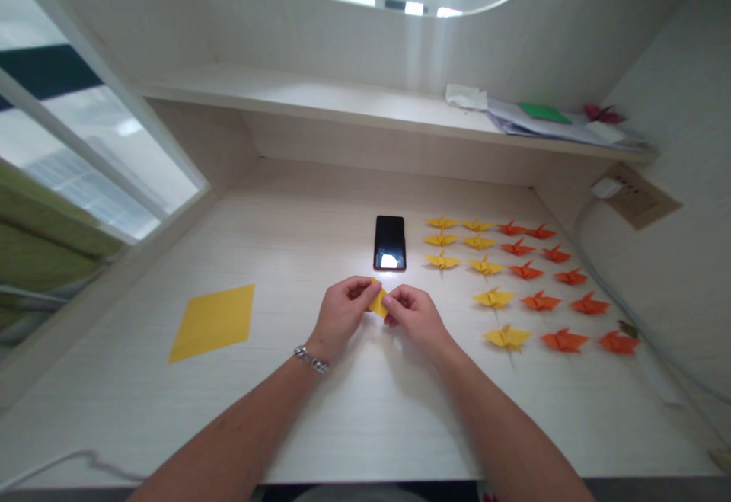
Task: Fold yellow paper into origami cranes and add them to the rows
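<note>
Between my two hands is a small folded piece of yellow paper (378,302), held just above the desk. My left hand (346,309) pinches its left side with thumb and fingers; a chain bracelet circles that wrist. On the right edge of the paper, my right hand (416,314) grips with thumb and bent fingers. Just beyond the hands lies a black phone (390,241). To the right stand rows of folded paper cranes, yellow ones (494,298) nearer the hands and orange ones (540,302) farther right. A flat yellow sheet (214,323) lies to the left.
A shelf (343,110) runs across the back, bearing papers (548,123) and a crumpled tissue (466,96). On the right wall a plug (606,187) sits in a socket, its grey cable (614,289) running down beside the cranes. A white cord (74,456) lies at the front left.
</note>
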The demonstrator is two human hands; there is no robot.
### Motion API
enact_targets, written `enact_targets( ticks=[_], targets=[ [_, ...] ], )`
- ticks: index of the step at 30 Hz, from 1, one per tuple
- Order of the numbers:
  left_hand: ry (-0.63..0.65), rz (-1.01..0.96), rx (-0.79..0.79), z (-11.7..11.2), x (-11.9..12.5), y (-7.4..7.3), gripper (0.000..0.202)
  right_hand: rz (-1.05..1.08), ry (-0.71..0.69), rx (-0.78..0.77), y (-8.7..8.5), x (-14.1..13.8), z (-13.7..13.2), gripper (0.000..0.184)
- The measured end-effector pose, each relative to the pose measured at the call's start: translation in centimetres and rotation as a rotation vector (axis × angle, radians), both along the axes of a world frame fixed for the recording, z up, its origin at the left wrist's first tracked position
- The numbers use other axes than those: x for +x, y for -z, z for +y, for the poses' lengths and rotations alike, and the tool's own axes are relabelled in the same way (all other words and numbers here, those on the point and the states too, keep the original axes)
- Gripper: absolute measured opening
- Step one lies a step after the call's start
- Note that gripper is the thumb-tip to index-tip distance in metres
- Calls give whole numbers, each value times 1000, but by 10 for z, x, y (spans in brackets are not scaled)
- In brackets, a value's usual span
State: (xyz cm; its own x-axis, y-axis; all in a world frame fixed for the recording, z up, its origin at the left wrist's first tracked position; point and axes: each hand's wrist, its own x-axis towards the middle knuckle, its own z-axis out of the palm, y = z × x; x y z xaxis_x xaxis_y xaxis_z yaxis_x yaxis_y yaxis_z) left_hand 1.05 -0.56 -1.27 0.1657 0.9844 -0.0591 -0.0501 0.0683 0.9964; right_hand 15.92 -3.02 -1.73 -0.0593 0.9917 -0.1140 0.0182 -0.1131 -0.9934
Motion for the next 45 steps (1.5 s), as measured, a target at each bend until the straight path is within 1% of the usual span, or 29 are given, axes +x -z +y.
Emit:
enact_targets(
  ticks=[3, 7, 10, 14, 18, 23, 26, 28, 32, 39, 45],
  targets=[
    [87, -24, -54, -1, 0, -1, 28, 13, 20, 8, 1, 3, 2, 31],
    [110, -2, -65, -3, 1, 0, 25, 40, 30, -15, 1, 5, 4, 29],
    [144, -4, -92, -5, 2, 2, 23, 17, 89, 47, 2, 6, 5, 24],
    [184, -12, -84, -7, 5, 3, 23, -29, 146, 110, 4, 6, 6, 19],
    [169, -9, -79, -8, 6, 0, 21, 47, 160, 71, 3, 6, 6, 18],
    [171, -32, -82, -7, 5, -3, 25, 62, 220, 107, 0, 6, 6, 21],
    [120, -61, -57, -5, 2, -3, 32, 103, 190, 87, -1, 7, 6, 30],
    [67, -81, -49, -4, 1, -3, 37, 75, 165, 100, -1, 6, 6, 34],
    [23, -93, -33, -3, 1, -3, 39, 17, 173, 155, -2, 3, 3, 32],
    [44, -144, -11, -4, 2, -4, 41, -15, 228, 172, 0, 0, 1, 29],
    [31, -155, 30, -4, 2, -3, 37, 50, 240, 192, 1, 1, 3, 21]
  ],
)
